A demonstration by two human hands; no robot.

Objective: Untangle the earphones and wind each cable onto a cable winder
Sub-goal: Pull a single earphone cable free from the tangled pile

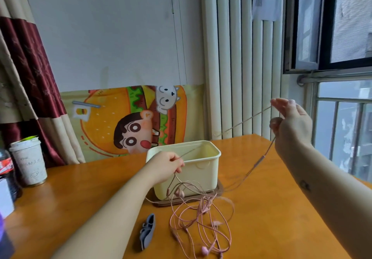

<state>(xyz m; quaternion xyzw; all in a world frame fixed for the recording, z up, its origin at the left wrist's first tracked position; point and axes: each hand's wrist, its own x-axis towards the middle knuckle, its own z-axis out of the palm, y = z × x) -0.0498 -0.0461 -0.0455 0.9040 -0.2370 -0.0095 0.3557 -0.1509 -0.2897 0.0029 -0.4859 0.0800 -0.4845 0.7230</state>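
Pink earphone cables (201,220) lie tangled in loops on the orange table (271,218), with earbuds among them. My left hand (167,165) pinches one cable in front of the cream box. From there the cable runs taut up to my right hand (289,122), raised at the right, which holds it between fingers and thumb. A second strand with an inline remote (259,161) hangs from the right hand down to the tangle. A grey-blue cable winder (148,231) lies on the table left of the tangle.
A cream plastic box (203,170) stands on its brown lid behind the tangle. A paper cup (29,161) and a cola bottle (7,170) stand at the left edge. A cartoon cloth, curtain, radiator and window line the back.
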